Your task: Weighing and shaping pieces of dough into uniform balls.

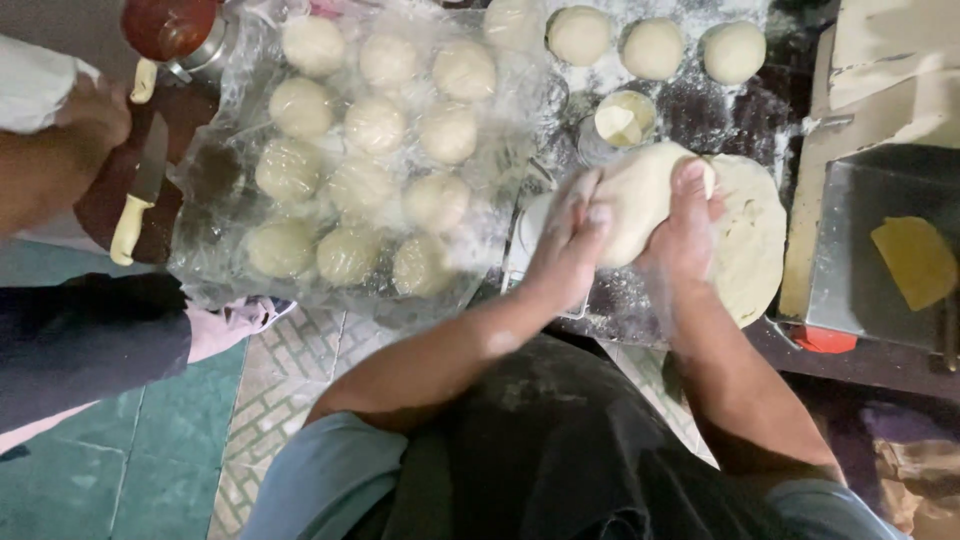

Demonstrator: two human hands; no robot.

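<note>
Far off to the left hand's side a knife [138, 196] lies by another person's arm [45, 165]. Nearer, dough balls [372, 165] sit under plastic wrap. The left hand [568, 243] and right hand [688, 222] press together around a lump of dough [636, 198], fingers curled closed on it, above the floured bench [725, 112]. Just right of the right hand lies a flattened dough round [752, 238].

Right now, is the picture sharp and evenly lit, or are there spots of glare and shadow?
Head view: the plastic film over the dough balls throws white glare, dulling their outlines; the left hand and right hand around the dough piece look slightly soft; the floured counter and the lower right corner sit in deep shadow; edges bend a little, wide-angle style.
</note>
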